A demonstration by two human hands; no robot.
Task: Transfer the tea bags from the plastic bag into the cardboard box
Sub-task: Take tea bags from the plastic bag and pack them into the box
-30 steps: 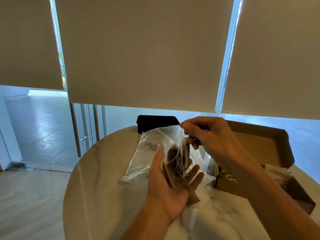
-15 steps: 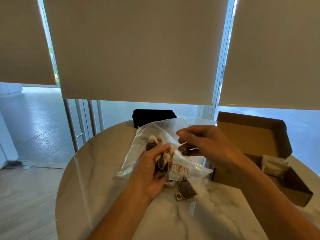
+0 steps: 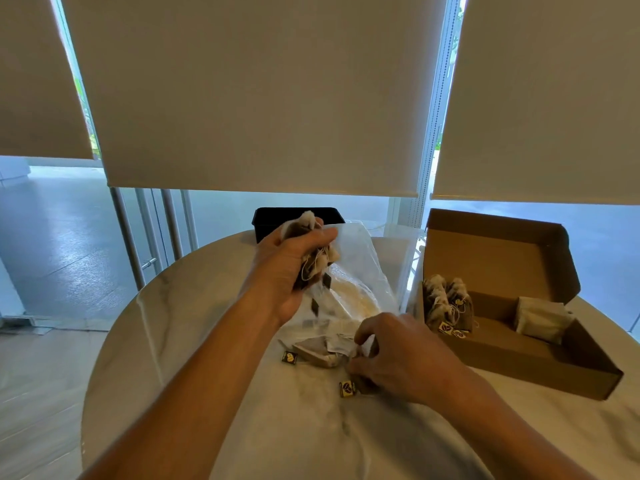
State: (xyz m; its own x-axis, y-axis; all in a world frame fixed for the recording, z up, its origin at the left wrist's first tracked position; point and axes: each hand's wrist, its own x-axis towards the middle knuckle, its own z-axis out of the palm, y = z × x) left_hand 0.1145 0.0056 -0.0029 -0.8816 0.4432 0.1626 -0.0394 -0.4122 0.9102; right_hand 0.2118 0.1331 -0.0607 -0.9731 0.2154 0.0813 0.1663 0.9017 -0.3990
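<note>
My left hand (image 3: 287, 268) is raised above the table and grips a bunch of tea bags (image 3: 318, 265) with strings hanging from it. The clear plastic bag (image 3: 356, 271) lies crumpled on the marble table under and behind that hand. My right hand (image 3: 398, 351) is low on the table, fingers curled round a tea bag (image 3: 318, 353) lying at the bag's near end; two dark tags (image 3: 347, 389) lie beside it. The open cardboard box (image 3: 519, 348) stands to the right, holding a cluster of tea bags (image 3: 448, 303) at its left end and a pale packet (image 3: 542, 318).
A black tray (image 3: 270, 220) sits at the far edge of the round marble table (image 3: 180, 341). Roller blinds and window frames stand behind it. The box's lid (image 3: 495, 251) stands up at the back.
My left hand has risen and moved away with its bunch of tea bags. My right hand dropped from the bag's top to the loose tea bag on the table.
</note>
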